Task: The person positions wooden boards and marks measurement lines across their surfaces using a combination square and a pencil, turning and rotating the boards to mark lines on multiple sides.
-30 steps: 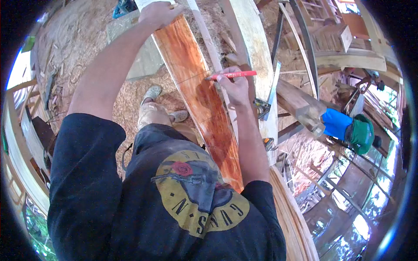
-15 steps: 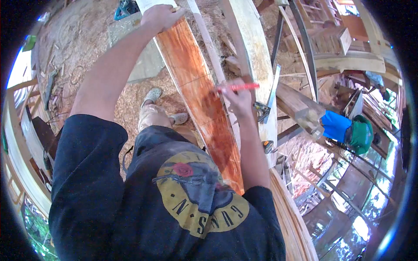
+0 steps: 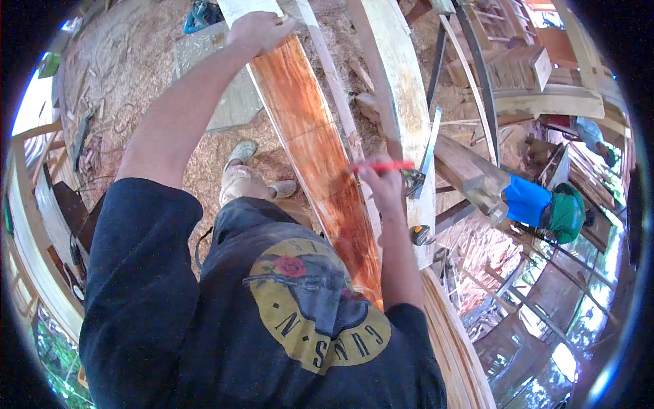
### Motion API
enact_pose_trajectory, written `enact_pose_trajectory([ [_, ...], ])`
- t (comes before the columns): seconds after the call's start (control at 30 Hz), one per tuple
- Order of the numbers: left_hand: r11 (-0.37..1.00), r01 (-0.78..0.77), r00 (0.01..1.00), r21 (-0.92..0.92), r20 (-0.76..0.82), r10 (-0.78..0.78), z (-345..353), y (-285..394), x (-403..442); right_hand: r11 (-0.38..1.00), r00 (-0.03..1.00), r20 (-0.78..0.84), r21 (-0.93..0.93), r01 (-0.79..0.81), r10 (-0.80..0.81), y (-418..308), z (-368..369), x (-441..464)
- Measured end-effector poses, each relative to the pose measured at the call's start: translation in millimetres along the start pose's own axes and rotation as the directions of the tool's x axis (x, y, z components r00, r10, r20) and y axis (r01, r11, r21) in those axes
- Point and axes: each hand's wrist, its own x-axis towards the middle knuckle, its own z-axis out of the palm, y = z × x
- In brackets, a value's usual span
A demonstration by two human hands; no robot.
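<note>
Across in front of me runs a long reddish-brown wooden board [image 3: 306,129] with pale edges and a glossy surface. A thin dark line crosses its width. My left hand [image 3: 255,34] is closed over the far part of the board, its fingertips hidden beyond the edge. My right hand [image 3: 383,178] is closed on a paintbrush [image 3: 395,165] with a red handle, above the board's right edge. The brush's tip points left toward the board and is blurred, so I cannot tell whether it touches.
A pale plank [image 3: 409,88] lies to the right, with a metal tool [image 3: 413,183] and a yellow-black tape measure [image 3: 421,235] on it. A person in a green top [image 3: 567,213] is farther right. Sawdust covers the ground, where a teal power tool [image 3: 202,17] lies.
My right hand and the paintbrush have moved down along the board, toward me and slightly right. My left hand stays near the far end while the view shifts a little.
</note>
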Motion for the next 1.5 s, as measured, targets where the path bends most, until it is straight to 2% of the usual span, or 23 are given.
enact_pose_trajectory([
  [0.03, 1.0, 0.015, 1.0, -0.011, 0.013, -0.015, -3.3, 3.5, -1.2, 0.981, 0.997, -0.003, 0.178, 0.078, -0.078, 4.9, -2.0, -15.4],
  [0.07, 0.999, 0.031, 0.999, -0.02, 0.024, -0.03, -6.0, 4.2, -2.5, 0.987, 0.997, 0.001, 0.14, 0.082, -0.083, 7.5, -2.9, -11.5],
  [0.17, 0.996, -0.077, 0.997, 0.05, -0.008, 0.078, 19.2, -11.5, 13.6, 0.995, 0.996, -0.013, 0.042, 0.092, -0.092, 0.2, 3.3, 7.1],
  [0.27, 0.999, 0.035, 0.998, 0.008, 0.049, -0.036, -10.1, 3.7, -3.3, 0.994, 0.996, 0.009, -0.065, 0.085, -0.085, -23.6, 32.7, 61.2],
  [0.33, 1.0, 0.007, 0.999, 0.025, 0.052, -0.008, -7.9, 3.0, -2.1, 0.98, 0.998, -0.031, -0.196, 0.04, -0.047, -34.5, 37.2, 64.9],
  [0.43, 1.0, 0.02, 0.998, -0.008, 0.052, -0.02, -12.8, 6.6, -3.3, 0.997, 0.998, 0.027, -0.052, 0.064, -0.063, -5.4, 3.0, 11.0],
  [0.53, 0.999, 0.025, 1.0, 0.023, 0.002, -0.025, -7.8, 2.8, -3.1, 0.986, 0.997, -0.048, 0.152, 0.075, -0.068, 15.9, -4.2, -18.8],
  [0.63, 0.998, -0.049, 0.999, 0.039, 0.008, 0.049, 10.5, -4.0, 7.9, 0.966, 0.995, -0.082, -0.247, -0.082, 0.063, -1.3, 10.7, 31.1],
  [0.67, 0.997, -0.074, 0.997, 0.038, 0.023, 0.073, 12.5, -8.9, 9.3, 0.984, 0.998, -0.059, -0.178, 0.0, -0.011, -1.7, 21.0, 55.2],
  [0.73, 0.997, -0.02, 0.998, 0.077, 0.061, 0.015, -8.3, 1.7, -3.5, 0.989, 0.988, -0.039, -0.032, 0.148, -0.149, -0.3, 37.6, 84.9],
  [0.83, 0.995, -0.035, 0.998, 0.095, 0.046, 0.031, -6.8, 4.1, 0.5, 0.995, 0.995, 0.042, -0.02, 0.095, -0.094, -0.5, 13.9, 51.0],
  [0.87, 0.994, -0.047, 0.999, 0.099, 0.031, 0.045, -1.7, -0.2, 2.1, 0.999, 0.999, 0.033, -0.041, 0.004, -0.003, -15.9, 9.5, 21.6],
  [0.97, 0.996, -0.04, 0.999, 0.074, -0.031, 0.042, 1.9, 2.8, -1.8, 0.987, 0.997, -0.021, 0.137, 0.082, -0.079, 21.6, -13.2, -18.7],
  [1.0, 0.998, -0.035, 0.999, 0.053, 0.019, 0.034, 6.4, 4.1, -3.6, 0.998, 0.998, 0.042, 0.033, 0.046, -0.047, 15.7, -13.4, -9.9],
  [1.03, 0.999, -0.028, 0.998, 0.031, 0.062, 0.026, 8.9, 3.5, -1.3, 0.992, 0.997, 0.026, 0.102, 0.076, -0.079, 3.3, 1.8, 4.0],
  [1.1, 1.0, -0.001, 0.998, 0.012, 0.064, 0.0, -3.3, -1.1, 8.6, 0.98, 0.993, 0.002, -0.159, 0.12, -0.121, -2.4, 20.3, 55.4],
  [1.17, 1.0, 0.005, 0.998, 0.004, 0.057, -0.005, -5.9, 2.1, 1.7, 0.977, 0.987, -0.009, -0.146, 0.158, -0.161, -7.1, 37.4, 84.7],
  [1.2, 1.0, 0.008, 0.998, 0.003, 0.07, -0.008, -9.1, 4.6, 1.8, 0.974, 0.983, -0.029, -0.139, 0.177, -0.183, -12.0, 39.7, 89.7],
  [1.3, 1.0, 0.018, 0.996, -0.022, 0.084, -0.016, -19.5, 8.4, 4.1, 0.97, 0.972, -0.162, 0.147, 0.194, -0.17, -41.7, 1.7, 26.6],
  [1.37, 1.0, 0.016, 0.995, -0.02, 0.095, -0.014, -21.7, 11.2, -3.4, 0.838, 0.893, -0.419, 0.417, 0.353, -0.168, -21.7, -44.8, -22.3],
  [1.43, 0.999, -0.042, 0.997, 0.031, 0.072, 0.039, -23.5, 11.4, -5.6, 0.88, 0.892, -0.444, 0.386, 0.278, -0.087, -8.2, -89.9, -86.5],
  [1.5, 0.991, -0.118, 0.992, 0.064, 0.056, 0.115, -31.3, 18.1, -15.6, 0.895, 0.816, -0.576, 0.34, 0.287, -0.043, -5.3, -99.3, -147.3],
])
